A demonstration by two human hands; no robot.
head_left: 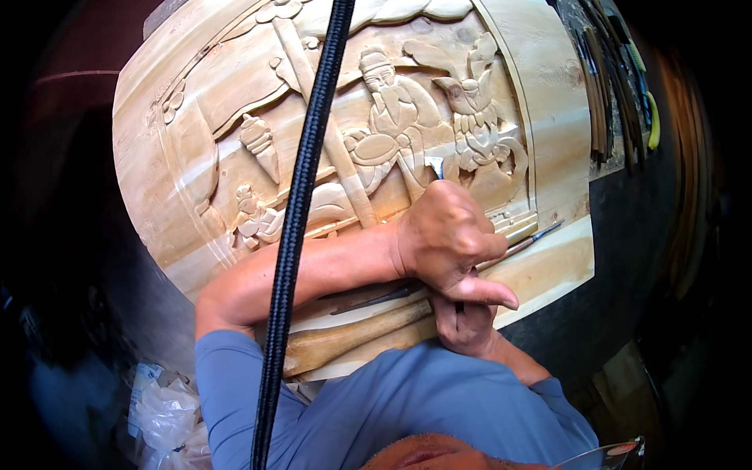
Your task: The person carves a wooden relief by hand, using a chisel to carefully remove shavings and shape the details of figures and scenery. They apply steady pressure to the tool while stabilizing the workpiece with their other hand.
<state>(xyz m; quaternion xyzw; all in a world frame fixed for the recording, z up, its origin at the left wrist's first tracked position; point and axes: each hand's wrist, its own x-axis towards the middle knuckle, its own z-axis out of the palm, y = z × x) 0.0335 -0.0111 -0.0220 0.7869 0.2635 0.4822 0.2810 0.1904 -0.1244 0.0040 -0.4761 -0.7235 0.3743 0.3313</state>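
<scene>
Near: black cord (301, 196) crossing carved wood panel (352, 141). Left hand (446, 239) fisted around chisel (435, 167), blade on relief centre-right. Right hand (464, 321) half hidden beneath, grip unclear. Far-right tools (619, 70) dim.

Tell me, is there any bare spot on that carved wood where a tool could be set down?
The smooth plain border right of the carved figures is bare, up to the rack of tools. The flat lower edge is partly free, beside a thin tool lying there. It is crowded where the left hand and right hand hold the chisel, with a wooden mallet alongside.
</scene>
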